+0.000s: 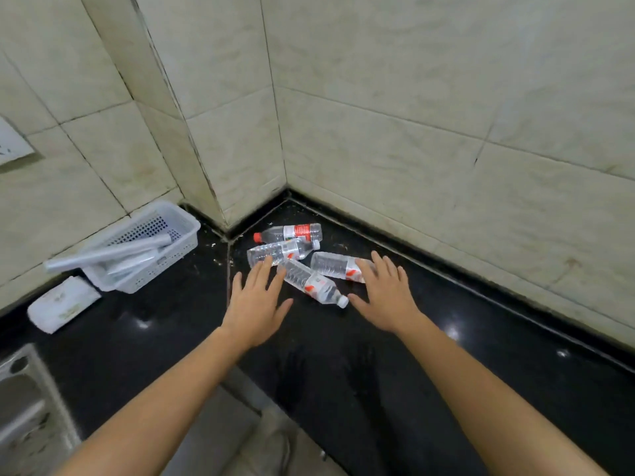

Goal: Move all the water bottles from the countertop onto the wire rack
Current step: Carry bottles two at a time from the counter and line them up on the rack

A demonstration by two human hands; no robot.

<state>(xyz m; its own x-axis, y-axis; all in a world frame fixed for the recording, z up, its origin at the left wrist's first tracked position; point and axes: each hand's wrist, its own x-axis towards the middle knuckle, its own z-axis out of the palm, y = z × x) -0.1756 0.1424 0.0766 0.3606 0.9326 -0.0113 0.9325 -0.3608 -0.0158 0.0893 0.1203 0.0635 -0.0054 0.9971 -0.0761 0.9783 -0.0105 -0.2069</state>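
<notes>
Head view: four clear plastic water bottles (pixel 302 257) with red-and-white labels lie on their sides in the far corner of the glossy black stone worktop (pixel 429 355), clustered and touching. My left hand (pixel 256 304) is open, fingers spread, palm down, fingertips at the second-farthest bottle. My right hand (pixel 385 293) is open likewise, fingers over the rightmost bottle. Neither hand grips anything. At far left sits a white perforated plastic basket (pixel 178 231) holding grey tubes, with a white folded pack (pixel 62 304) just beside it.
</notes>
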